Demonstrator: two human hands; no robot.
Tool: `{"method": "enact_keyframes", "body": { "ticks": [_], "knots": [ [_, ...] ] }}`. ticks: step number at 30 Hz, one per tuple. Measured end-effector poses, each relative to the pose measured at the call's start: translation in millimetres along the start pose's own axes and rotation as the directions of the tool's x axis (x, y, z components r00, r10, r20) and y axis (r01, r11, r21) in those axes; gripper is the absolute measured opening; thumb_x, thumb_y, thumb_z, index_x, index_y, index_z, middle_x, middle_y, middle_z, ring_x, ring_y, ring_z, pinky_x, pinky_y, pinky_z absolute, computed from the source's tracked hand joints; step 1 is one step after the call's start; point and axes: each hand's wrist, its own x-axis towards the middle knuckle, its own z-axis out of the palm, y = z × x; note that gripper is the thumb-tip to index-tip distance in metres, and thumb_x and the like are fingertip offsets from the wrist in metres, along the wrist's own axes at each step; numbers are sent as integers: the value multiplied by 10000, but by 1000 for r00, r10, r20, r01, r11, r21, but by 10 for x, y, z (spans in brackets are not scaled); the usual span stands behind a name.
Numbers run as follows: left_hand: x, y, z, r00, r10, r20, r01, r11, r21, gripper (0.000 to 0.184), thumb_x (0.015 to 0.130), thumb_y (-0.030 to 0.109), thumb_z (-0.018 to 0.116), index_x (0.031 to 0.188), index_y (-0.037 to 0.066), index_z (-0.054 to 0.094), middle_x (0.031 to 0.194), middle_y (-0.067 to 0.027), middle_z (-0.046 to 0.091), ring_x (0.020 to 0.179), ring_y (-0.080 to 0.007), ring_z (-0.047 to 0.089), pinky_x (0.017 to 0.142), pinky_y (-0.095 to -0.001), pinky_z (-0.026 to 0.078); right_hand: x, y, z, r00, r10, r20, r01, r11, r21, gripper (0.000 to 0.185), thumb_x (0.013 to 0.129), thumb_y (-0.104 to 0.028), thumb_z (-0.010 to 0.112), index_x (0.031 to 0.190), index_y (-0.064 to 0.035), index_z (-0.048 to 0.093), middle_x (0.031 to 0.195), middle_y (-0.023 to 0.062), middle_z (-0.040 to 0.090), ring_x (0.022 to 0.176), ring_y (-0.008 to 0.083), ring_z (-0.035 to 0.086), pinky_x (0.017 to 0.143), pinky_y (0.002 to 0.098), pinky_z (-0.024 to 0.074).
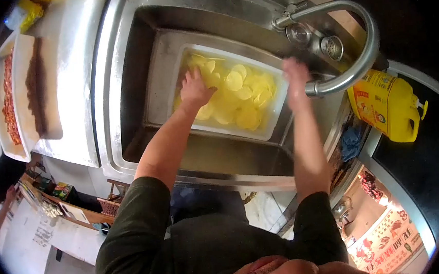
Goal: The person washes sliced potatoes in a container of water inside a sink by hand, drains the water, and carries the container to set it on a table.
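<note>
Your widest thing in view is the steel sink [106,89], set in front of you with its basin below both your forearms. Beside it, on your left, runs a metal counter [77,71]. Down in the basin sits a white tub [279,107], at a slant to the sink's walls, holding cloudy yellowish water. On the counter at your far left stands a long white tray [23,96] with red food [9,102] lying along it. The curved tap [373,37] arches in from your right, its spout ending near your right hand [297,84]. A yellow jug [392,105] is just beyond the tap, on your right. Your left hand [195,90] is over the left part of the tub, fingers spread and grasping nothing that shows; you cannot tell whether the fingertips touch the water. Your right hand is over the tub's right edge, too blurred to tell whether it is loose or clenched. A small metal cup [332,47] stands behind the spout. Smallest are the thin yellow slices [234,80], lying in the tub's water between your hands, many overlapping.
</note>
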Motion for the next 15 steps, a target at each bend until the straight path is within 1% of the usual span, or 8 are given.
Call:
{"method": "enact_keyframes", "body": {
  "ticks": [1,2,3,4,6,7,10,15],
  "knots": [
    [80,29,-1,998,-38,58,40,999,-30,1025,732,501,740,1482,62,196,1494,-270,251,1350,-413,326,1104,-439,319,-152,265,82,966,254,50,-244,957,-156,553,862,-364,649,1272,-11,535,1218,137,605,1146,282,547,1013,389,396],
    [127,74,-40,990,-61,123,67,997,-40,1029,729,498,745,1484,68,193,1496,-263,252,1352,-415,323,1105,-441,320,-297,516,155,985,167,39,-135,894,-426,589,841,-360,672,1271,13,521,1229,167,596,1171,318,531,1017,396,396],
    [159,141,-92,978,-83,190,94,994,-47,1033,726,494,751,1486,74,190,1497,-257,254,1355,-417,321,1106,-443,320,-389,752,226,995,79,53,-24,749,-662,626,821,-356,696,1270,37,506,1240,197,587,1196,354,514,1022,402,397],
    [171,181,-83,960,-109,258,127,990,-54,1038,722,491,756,1487,80,188,1498,-250,255,1357,-419,318,1108,-444,320,-405,998,315,999,23,40,11,727,-687,645,808,-357,707,1275,35,499,1240,210,583,1194,369,513,1018,411,401],
    [181,219,43,979,-56,194,47,998,48,1005,726,452,760,1484,103,199,1510,-245,238,1339,-413,349,1083,-451,351,-351,1276,520,995,-94,14,75,682,-727,684,780,-360,730,1285,31,486,1239,235,576,1191,399,511,1012,428,409],
    [176,211,91,986,-23,168,5,994,108,990,728,433,761,1482,115,205,1515,-242,229,1330,-410,365,1071,-454,366,-307,1309,586,997,-75,14,63,708,-703,679,777,-346,733,1293,17,481,1230,230,582,1170,394,527,998,428,420],
    [186,185,138,981,53,185,-53,999,-5,896,732,371,754,1455,136,279,1492,-255,270,1293,-402,402,1043,-445,393,-146,1371,623,998,13,63,31,754,-656,636,777,-305,734,1288,-16,491,1186,213,608,1102,382,572,951,427,450],
    [304,-19,326,948,302,104,-259,918,-298,598,751,312,725,1265,86,520,1225,-243,556,1084,-398,559,921,-436,473,80,1071,424,915,223,338,34,789,-613,400,814,-214,705,1142,-9,599,1030,173,674,960,323,639,850,383,484]
  ]
}}
